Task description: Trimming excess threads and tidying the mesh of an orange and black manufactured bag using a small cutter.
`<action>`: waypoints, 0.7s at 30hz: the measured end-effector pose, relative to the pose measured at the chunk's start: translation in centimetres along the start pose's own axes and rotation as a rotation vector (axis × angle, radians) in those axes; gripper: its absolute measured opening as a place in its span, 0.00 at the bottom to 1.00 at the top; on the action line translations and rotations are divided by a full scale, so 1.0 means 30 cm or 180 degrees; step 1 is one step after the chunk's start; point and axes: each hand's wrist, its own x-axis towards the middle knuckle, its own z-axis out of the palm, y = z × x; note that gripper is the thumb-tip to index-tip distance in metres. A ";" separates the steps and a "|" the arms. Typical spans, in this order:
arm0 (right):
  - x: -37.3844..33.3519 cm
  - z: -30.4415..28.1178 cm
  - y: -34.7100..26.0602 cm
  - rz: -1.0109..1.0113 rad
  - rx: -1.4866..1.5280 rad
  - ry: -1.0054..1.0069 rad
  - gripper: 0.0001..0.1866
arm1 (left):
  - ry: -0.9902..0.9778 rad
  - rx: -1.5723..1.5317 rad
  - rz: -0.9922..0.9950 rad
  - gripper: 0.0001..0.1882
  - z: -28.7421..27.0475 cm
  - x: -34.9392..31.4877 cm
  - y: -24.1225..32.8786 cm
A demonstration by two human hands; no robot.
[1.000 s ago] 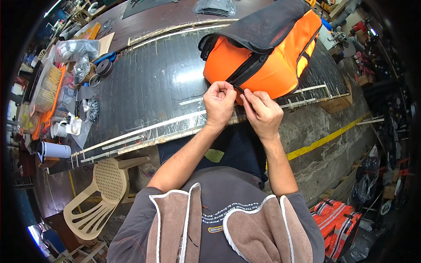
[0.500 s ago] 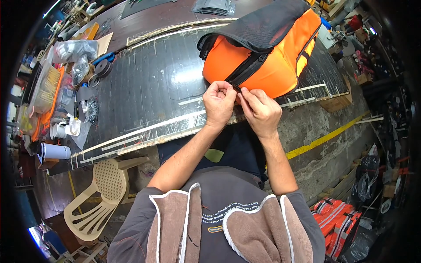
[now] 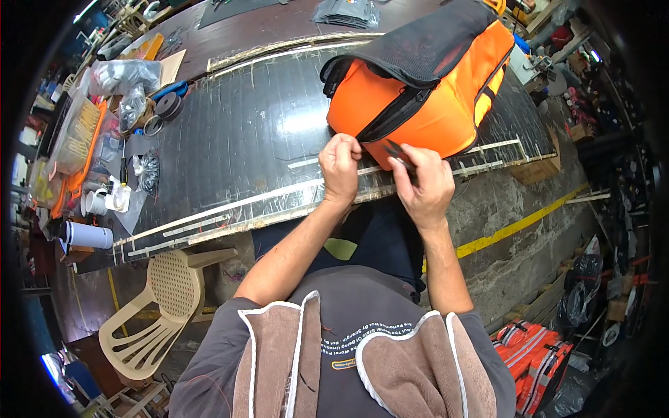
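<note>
An orange bag (image 3: 376, 104) with a black mesh flap (image 3: 425, 49) lies on the dark worktable, close to its front edge. A black zipper (image 3: 396, 117) runs slantwise across its near end. My left hand (image 3: 340, 167) is closed in a pinch at the zipper's lower left end; the fingers hide exactly what lies between them. Just right of it, my right hand (image 3: 425, 182) is closed round small dark snips (image 3: 394, 149), whose blurred tips point up and left against the orange fabric.
On the table's left stand a clear plastic box (image 3: 73, 139), tape rolls (image 3: 167, 106), a white mug (image 3: 94, 203) and a white cylinder (image 3: 89, 235). A beige plastic chair (image 3: 171, 296) is below the table edge. Grey pouches (image 3: 346, 12) are stacked at the back.
My right hand has drawn slightly right and down, away from my left, and the dark snips now show at its fingertips. My left hand stays at the zipper end, a little lower.
</note>
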 end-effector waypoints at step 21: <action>-0.152 -0.088 0.097 0.1827 0.0535 0.0451 0.25 | -0.0327 0.1825 0.1914 0.18 0.071 0.194 0.267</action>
